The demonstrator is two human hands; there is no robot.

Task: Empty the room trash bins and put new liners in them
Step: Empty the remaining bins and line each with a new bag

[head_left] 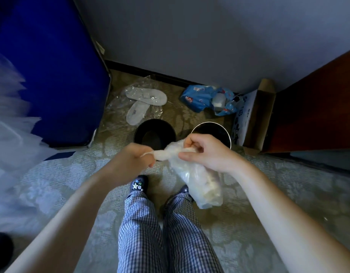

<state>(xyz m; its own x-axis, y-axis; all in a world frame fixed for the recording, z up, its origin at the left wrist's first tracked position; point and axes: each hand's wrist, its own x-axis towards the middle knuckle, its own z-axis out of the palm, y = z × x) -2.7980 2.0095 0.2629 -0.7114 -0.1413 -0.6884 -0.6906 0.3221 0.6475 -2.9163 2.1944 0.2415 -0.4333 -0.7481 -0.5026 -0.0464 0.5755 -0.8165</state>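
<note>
A translucent plastic trash bag [201, 186], filled with pale crumpled waste, is being held up in front of the body, above the checked trousers [140, 223] and the decorated dark clogs [138, 184]. Its gathered neck is being gripped by both hands: a twisted strand of the plastic is being pinched in the curled fingers of the left hand [131, 156], while the bunched top is being clutched by the right hand [205, 152], thumb and fingers bent round it. The body of the bag is hanging below the right wrist, over the right leg. Two round dark trash bins are being seen standing side by side on the patterned carpet [62, 184] just beyond the hands, the left bin [155, 120] plain black, the right bin [209, 123] edged with a bright rim; whether liners are inside cannot be told. Farther back, near the wall, a pair of white slippers [144, 99] is being seen lying in clear plastic wrap, with crumpled blue packaging [197, 97] to its right and an open cardboard box [262, 115] beside a wooden panel [317, 115]. A large blue container [52, 75] is being seen at the left, with white sheer fabric [9, 134] at the edge
</note>
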